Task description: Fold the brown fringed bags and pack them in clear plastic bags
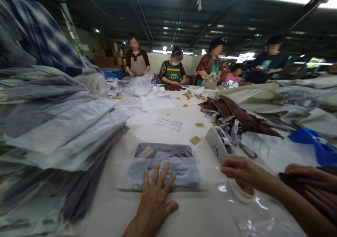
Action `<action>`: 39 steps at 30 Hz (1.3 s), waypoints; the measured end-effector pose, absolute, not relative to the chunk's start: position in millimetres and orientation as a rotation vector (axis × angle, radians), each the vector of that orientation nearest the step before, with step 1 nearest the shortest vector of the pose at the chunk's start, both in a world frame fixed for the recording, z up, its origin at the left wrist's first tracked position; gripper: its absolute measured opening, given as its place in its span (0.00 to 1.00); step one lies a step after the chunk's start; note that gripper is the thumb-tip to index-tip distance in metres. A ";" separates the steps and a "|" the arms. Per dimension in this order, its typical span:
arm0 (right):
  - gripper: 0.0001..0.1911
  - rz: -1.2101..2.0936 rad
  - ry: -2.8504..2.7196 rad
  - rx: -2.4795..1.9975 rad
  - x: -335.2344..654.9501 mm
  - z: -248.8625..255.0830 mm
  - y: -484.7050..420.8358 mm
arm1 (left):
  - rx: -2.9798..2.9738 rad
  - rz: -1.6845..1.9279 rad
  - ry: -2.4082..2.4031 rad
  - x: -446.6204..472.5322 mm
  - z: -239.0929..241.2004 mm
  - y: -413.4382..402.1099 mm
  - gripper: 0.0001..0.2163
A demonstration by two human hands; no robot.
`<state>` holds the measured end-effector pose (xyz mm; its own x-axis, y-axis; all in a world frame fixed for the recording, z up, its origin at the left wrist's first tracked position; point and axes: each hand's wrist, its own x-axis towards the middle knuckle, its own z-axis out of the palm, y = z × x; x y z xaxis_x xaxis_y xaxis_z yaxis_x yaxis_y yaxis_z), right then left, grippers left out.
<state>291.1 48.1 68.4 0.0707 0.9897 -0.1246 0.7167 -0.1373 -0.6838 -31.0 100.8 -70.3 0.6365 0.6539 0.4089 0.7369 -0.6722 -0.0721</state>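
My left hand (155,198) lies palm down with its fingers spread on a clear plastic bag (163,172). Inside the bag is folded grey fabric, with a small tan paper tag (145,152) at its upper left. My right hand (238,170) is held above the table, right of the bag, with its fingers pinched together. What they grip, if anything, is too small to make out. Just beyond it stands a grey tape dispenser (217,144). A roll of tape (243,193) lies partly hidden beneath my right hand and forearm.
Bagged grey goods (65,124) are piled high on the left. Brown zippered pieces (242,114) and a blue object (313,144) lie to the right. Another person's hand (313,181) holds dark fabric close by on the right. Several people stand or sit across the table.
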 end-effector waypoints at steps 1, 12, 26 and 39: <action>0.07 0.872 -1.891 -1.878 277.6 71.6 64.2 | -2.642 -0.513 -1.147 -30.8 -70.3 100.4 0.45; 0.11 0.166 -3.231 -1.607 151.3 54.6 204.6 | -2.876 -0.490 -1.188 -34.8 -85.8 104.2 0.46; 0.13 -0.187 -2.746 -1.671 239.5 75.0 229.3 | -2.930 -0.328 -1.322 -27.6 -69.7 101.0 0.49; 0.17 0.553 -1.080 -2.105 399.1 31.4 70.3 | -2.701 -0.526 -1.173 -31.8 -85.2 107.2 0.40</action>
<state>399.1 70.3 31.4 0.5618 0.8254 -0.0562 0.5276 -0.4098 -0.7441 -31.8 107.2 -85.2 0.6329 0.6776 0.3744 0.7304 -0.6830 0.0016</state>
